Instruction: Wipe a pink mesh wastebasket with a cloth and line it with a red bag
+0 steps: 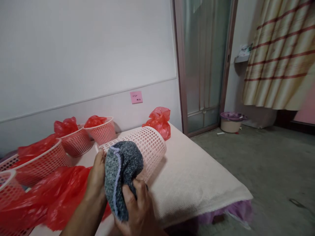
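A pink perforated plastic basket (150, 144) lies on its side on the pale bed cover, its bottom turned to the right. My left hand (97, 173) is closed at the basket's near left rim, with its fingers largely hidden behind a cloth. That speckled grey cloth (112, 178), with a lilac stitched edge, is bunched over the near end of the basket. My right hand (137, 203) grips the cloth's lower right part, thumb and fingers pressed into it. Loose red plastic bags (66, 193) lie beside my left forearm.
Along the wall stand pink baskets (104, 131) with red bags in them. A tied red bag (159, 121) sits beyond the held basket, below a pink note (136, 97). The bed cover (206, 183) ends at the right above a grey floor with a bin (230, 124).
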{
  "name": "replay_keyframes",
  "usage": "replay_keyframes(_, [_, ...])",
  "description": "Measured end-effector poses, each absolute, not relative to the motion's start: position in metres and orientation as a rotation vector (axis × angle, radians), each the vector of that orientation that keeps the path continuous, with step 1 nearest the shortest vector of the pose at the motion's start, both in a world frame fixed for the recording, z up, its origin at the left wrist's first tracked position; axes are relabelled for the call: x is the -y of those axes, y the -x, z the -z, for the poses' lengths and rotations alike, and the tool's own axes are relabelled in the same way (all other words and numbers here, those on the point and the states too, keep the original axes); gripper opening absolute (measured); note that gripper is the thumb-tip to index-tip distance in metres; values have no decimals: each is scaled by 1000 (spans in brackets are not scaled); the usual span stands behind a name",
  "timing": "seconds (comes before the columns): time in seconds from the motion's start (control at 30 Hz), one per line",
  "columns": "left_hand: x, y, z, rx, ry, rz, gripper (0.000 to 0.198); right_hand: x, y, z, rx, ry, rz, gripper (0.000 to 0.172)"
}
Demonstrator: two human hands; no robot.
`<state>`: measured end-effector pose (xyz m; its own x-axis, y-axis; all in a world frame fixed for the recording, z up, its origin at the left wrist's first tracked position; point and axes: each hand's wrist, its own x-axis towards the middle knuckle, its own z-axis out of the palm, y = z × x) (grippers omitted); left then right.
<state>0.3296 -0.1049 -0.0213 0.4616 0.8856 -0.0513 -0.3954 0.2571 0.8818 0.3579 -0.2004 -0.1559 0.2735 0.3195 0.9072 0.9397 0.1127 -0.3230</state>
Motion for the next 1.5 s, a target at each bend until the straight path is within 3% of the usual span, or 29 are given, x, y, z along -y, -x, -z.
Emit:
replay_keyframes(0.23, [118,-343,27,-517,-1002,-833,20,197,-382,159,1156,1487,695,67])
replay_keyframes(0.37, [122,-340,49,-403,-1242,-693,38,198,-398,153,1002,1435,750,61])
replay_keyframes(0.5, [120,-317,95,-426,-1555,-546,43,207,-421,140,840,1408,653,51])
replay_keyframes(0.67, [106,-280,163,-377,-2406,-382,68,215,-441,132,605,1390,565,40])
replay_keyframes(0.8, [91,-278,186,-131,-3019,-707,43,213,-442,136,522,1358,443,43])
replay_keyframes(0.93, [89,-292,168,150,-3124,-994,32,219,-441,133,561,1295,441,46])
replay_keyframes(1.13, [108,-307,117,178,-2913,-928,23,224,-468,141,675,1357,567,35])
replay_keyframes(1.37, [130,-318,75,-221,-2469,-1001,18,216,-497,165,361,1591,660,36])
replay_keyframes(1.5, [140,-328,63,-610,-1878,-964,28,215,-446,156,747,1508,773,47])
